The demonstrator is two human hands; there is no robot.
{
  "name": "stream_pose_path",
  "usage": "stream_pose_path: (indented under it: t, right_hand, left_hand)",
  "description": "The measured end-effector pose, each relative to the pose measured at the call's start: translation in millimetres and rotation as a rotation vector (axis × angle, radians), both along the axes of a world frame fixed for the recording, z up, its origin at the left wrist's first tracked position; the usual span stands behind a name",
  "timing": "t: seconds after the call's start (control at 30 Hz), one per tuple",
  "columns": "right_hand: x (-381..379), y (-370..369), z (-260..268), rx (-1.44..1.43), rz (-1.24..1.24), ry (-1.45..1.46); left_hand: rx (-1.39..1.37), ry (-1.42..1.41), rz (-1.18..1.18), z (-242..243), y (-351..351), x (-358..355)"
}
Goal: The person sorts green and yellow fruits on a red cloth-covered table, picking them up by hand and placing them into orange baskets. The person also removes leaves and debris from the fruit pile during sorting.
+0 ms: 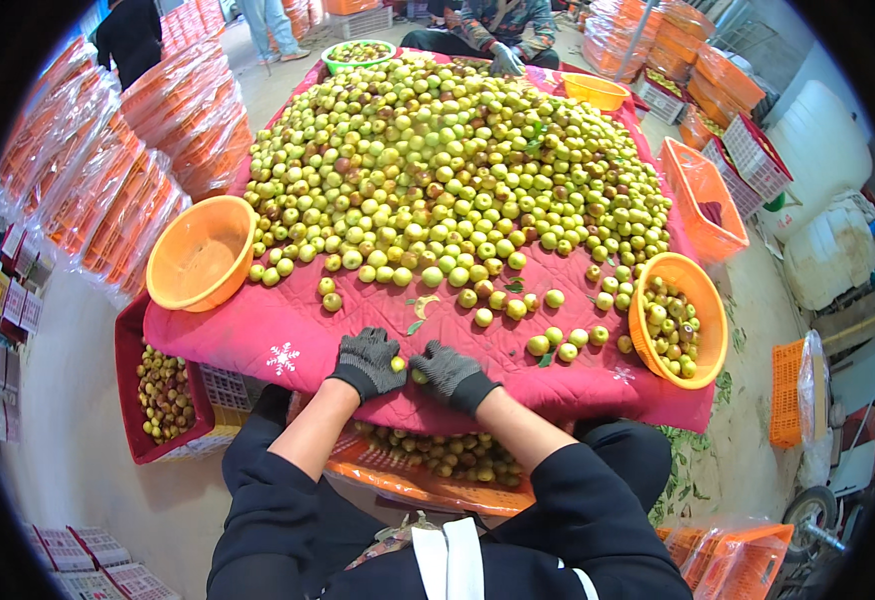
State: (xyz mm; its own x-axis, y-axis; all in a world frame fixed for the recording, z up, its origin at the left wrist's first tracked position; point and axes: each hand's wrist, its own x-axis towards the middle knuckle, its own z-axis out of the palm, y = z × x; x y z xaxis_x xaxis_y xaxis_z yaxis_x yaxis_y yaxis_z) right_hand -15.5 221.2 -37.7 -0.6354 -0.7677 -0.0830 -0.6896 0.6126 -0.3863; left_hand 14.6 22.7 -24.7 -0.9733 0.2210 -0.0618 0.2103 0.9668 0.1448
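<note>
Both hands wear dark grey knit gloves and rest near the front edge of a table under a red quilted cloth [362, 319]. My left hand [370, 361] is closed around a small green fruit [398, 364] that shows beside its thumb. Close on its right, my right hand [446, 371] curls over another green fruit [419, 376], partly hidden by the fingers. Beyond them spreads a large heap of green and brownish jujube-like fruits [422, 172], with loose ones scattered nearer. Under the cloth's front edge, an orange crate [437, 495] holds more fruits.
An orange plastic basin [201, 255] stands left; another with fruits [716, 330] stands right. A red-lined crate of fruits [134, 420] is at lower left. At the far side are a green-rimmed basin [359, 66], an orange basin [595, 91] and a seated person with gloved hands [507, 58]. Wrapped crates [92, 165] are stacked left.
</note>
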Motion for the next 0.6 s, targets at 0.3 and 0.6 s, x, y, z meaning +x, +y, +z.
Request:
stream_pose_path:
  t: [0.3, 0.6]
  right_hand:
    - [60.7, 73.6, 39.7, 0.208, 0.213, -0.459]
    - [-30.0, 104.7, 45.3, -0.263, -0.423, -0.029]
  left_hand:
    - [0.156, -0.027, -0.364, 10.3, 74.9, 93.1]
    - [0.718, -0.380, -0.228, 0.9, 82.2, 94.9]
